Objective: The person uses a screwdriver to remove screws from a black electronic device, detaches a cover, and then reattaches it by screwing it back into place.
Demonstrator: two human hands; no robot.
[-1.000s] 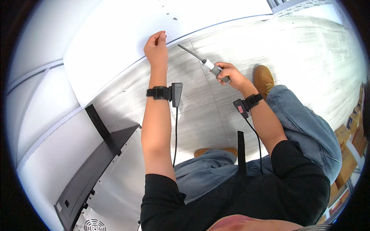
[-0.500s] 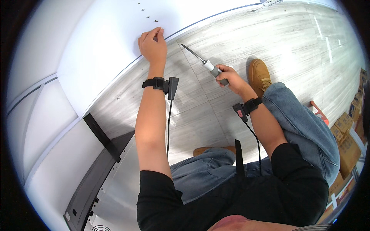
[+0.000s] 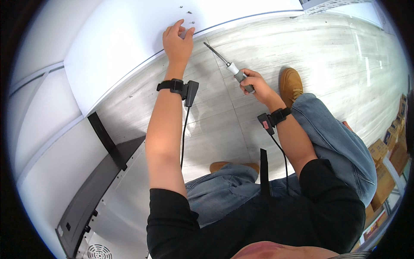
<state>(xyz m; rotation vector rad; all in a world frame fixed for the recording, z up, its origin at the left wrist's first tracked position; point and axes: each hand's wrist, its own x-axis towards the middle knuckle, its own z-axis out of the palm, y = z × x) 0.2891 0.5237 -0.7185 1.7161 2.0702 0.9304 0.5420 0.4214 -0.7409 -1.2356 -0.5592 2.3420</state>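
My left hand [image 3: 177, 46] reaches over a white panel [image 3: 116, 43], near its edge. Its thumb and fingers are apart, and nothing can be made out between them. Close to the fingertips is a small screw [image 3: 192, 22]. A second screw [image 3: 189, 12] lies just beyond, and another small piece of hardware [image 3: 181, 6] is farther off at the top of the view. In my right hand [image 3: 254, 85] is a screwdriver [image 3: 240, 77] with a grey and white handle, gripped by that handle. Its dark tip points up and left toward the panel edge, above the floor.
Grey wood-look floor tiles [image 3: 215, 125] spread between the panel and my legs. At the lower left stands a metal unit [image 3: 116, 207] with a black frame [image 3: 92, 194]. Cardboard boxes [image 3: 384, 181] are stacked at the far right. A cable [image 3: 184, 134] trails from each wrist strap.
My left hand has gone from pinched fingertips to parted fingers and sits slightly farther right and up. The whole view has shifted a little. The screwdriver stays in my right hand.
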